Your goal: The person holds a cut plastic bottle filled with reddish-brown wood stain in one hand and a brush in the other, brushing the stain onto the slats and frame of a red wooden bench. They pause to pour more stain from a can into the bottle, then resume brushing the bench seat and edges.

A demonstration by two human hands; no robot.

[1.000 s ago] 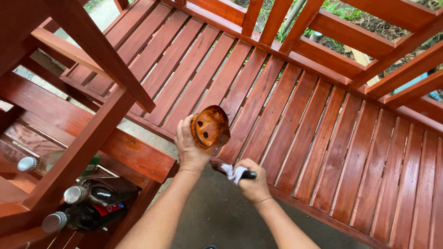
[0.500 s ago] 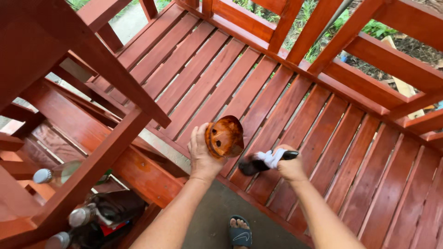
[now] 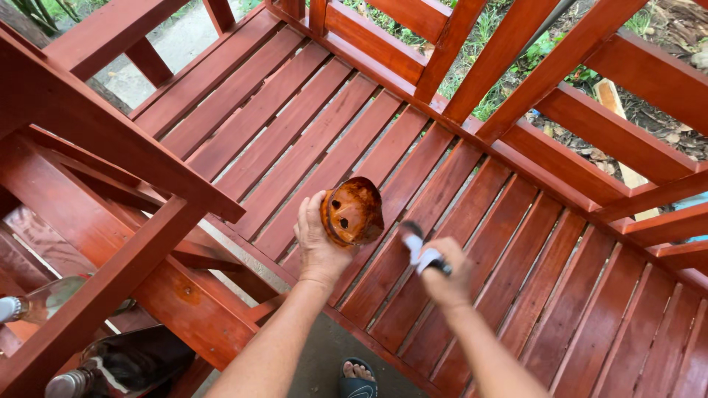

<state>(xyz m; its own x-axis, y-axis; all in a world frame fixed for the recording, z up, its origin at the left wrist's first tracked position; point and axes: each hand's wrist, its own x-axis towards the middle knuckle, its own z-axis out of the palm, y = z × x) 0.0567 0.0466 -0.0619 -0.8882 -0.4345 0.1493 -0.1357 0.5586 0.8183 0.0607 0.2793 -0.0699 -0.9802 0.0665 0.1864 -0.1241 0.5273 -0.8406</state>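
Red-stained bench: left hand grips shell cup (stained), right hand clenched on brush.

Red slatted wooden bench, concrete ground, perhaps garden behind
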